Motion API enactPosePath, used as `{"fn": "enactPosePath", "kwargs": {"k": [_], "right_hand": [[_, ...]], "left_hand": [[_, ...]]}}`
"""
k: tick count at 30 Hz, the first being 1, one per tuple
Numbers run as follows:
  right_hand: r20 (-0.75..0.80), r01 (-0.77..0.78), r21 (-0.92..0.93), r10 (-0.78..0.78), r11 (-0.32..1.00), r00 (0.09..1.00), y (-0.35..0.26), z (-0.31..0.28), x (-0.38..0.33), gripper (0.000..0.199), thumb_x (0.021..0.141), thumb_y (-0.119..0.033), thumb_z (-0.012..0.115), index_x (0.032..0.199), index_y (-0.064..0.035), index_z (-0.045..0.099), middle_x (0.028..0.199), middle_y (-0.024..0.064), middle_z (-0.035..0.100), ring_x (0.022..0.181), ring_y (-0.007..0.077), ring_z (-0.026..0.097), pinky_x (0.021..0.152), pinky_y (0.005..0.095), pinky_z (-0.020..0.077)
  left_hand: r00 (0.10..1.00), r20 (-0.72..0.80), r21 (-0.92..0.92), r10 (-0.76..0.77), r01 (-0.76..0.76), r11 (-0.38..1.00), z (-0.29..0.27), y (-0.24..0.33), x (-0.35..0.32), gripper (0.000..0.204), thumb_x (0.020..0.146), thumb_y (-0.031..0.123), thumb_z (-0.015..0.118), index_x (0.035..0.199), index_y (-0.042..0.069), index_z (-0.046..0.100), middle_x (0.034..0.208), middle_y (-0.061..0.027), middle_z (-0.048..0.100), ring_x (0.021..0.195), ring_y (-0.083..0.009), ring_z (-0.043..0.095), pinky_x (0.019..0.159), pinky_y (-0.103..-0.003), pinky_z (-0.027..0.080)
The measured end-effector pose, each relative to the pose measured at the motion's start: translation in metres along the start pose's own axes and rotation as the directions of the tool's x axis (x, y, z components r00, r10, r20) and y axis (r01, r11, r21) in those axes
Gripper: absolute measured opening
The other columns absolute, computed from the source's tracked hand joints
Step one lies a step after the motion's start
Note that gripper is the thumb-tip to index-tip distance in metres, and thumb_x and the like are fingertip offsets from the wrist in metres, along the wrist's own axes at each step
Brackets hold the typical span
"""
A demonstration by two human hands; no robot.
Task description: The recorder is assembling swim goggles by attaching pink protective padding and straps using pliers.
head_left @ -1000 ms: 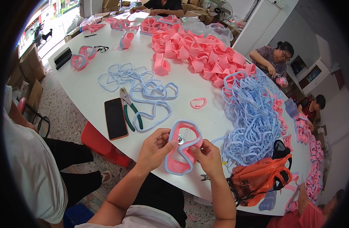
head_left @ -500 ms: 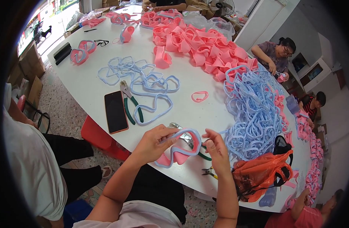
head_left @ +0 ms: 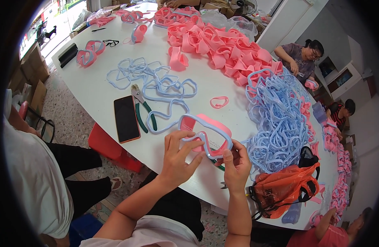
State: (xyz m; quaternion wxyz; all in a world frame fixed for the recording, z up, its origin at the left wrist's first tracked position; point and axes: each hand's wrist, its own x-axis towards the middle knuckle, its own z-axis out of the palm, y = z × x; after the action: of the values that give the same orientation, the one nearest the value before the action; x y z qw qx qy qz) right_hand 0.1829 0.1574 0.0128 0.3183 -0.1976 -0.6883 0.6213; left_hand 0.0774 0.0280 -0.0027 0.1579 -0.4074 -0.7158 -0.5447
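A pink swim mask skirt with a pale blue frame (head_left: 213, 124) is raised above the table's near edge, its eye openings facing me. My right hand (head_left: 237, 164) grips its right lower side between thumb and fingers. My left hand (head_left: 179, 159) lies against its lower left part; the fingers are apart, their tips touching the blue rim near the nose dip, with the thumb held away. Behind the mask, green-handled pliers (head_left: 218, 166) are mostly hidden. Small cutters (head_left: 224, 185) show partly beside my right wrist.
Left of the mask lie a phone (head_left: 126, 119), green-handled pliers (head_left: 145, 112) and loose blue frames (head_left: 168, 87). A pink loop (head_left: 219, 102) lies beyond. Heaps of blue frames (head_left: 276, 123) and pink skirts (head_left: 222, 49) stand right and far; an orange bag (head_left: 280, 191) sits nearby. Other people surround the table.
The mask has moved up and right and turned its openings toward me. My right hand, free before, now grips it; my left hand has loosened from its pinch into spread fingers.
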Motion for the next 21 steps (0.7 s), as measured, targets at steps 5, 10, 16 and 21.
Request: {"fn": "enactPosePath", "kwargs": {"k": [5, 10, 16, 21], "right_hand": [[-0.05, 0.111, 0.015, -0.11, 0.994, 0.993, 0.012, 0.01, -0.008, 0.034, 0.092, -0.014, 0.063, 0.118, 0.006, 0.052, 0.095, 0.0079, 0.053, 0.072, 0.0114, 0.061, 0.061, 0.0253, 0.0569], [-0.026, 0.234, -0.093, -0.237, 0.968, 0.971, 0.015, 0.018, -0.013, 0.033, 0.091, -0.011, 0.064, 0.117, 0.0066, 0.053, 0.097, 0.0086, 0.053, 0.072, 0.0116, 0.061, 0.06, 0.0256, 0.0573], [-0.042, 0.245, -0.007, -0.245, 0.969, 0.969, 0.012, 0.024, -0.016, 0.034, 0.091, -0.01, 0.064, 0.117, 0.0066, 0.052, 0.099, 0.009, 0.052, 0.073, 0.0118, 0.061, 0.061, 0.0258, 0.0579], [-0.053, 0.251, 0.066, -0.248, 0.966, 0.967, 0.01, 0.024, -0.012, 0.035, 0.091, -0.011, 0.063, 0.118, 0.0067, 0.05, 0.1, 0.0088, 0.052, 0.075, 0.0115, 0.061, 0.061, 0.0261, 0.0586]], "left_hand": [[0.996, 0.011, 0.024, -0.092, 0.092, 0.995, 0.008, 0.005, -0.002, 0.026, 0.067, 0.007, 0.079, 0.091, 0.008, 0.066, 0.115, -0.0105, 0.05, 0.11, -0.0299, 0.041, 0.093, -0.04, 0.035], [0.995, -0.009, -0.014, -0.104, 0.104, 0.994, 0.009, -0.001, -0.003, 0.021, 0.067, 0.006, 0.075, 0.085, 0.007, 0.064, 0.113, -0.0095, 0.05, 0.108, -0.0295, 0.039, 0.092, -0.039, 0.029], [0.986, -0.106, 0.031, 0.126, -0.124, 0.992, 0.011, -0.014, -0.01, 0.022, 0.063, 0.005, 0.073, 0.081, 0.009, 0.062, 0.105, -0.0061, 0.054, 0.101, -0.0251, 0.046, 0.089, -0.038, 0.032], [0.984, -0.131, -0.013, 0.121, -0.123, 0.992, 0.008, -0.012, -0.011, 0.027, 0.063, 0.005, 0.075, 0.086, 0.009, 0.062, 0.107, -0.006, 0.055, 0.099, -0.0242, 0.046, 0.085, -0.035, 0.034]]}}
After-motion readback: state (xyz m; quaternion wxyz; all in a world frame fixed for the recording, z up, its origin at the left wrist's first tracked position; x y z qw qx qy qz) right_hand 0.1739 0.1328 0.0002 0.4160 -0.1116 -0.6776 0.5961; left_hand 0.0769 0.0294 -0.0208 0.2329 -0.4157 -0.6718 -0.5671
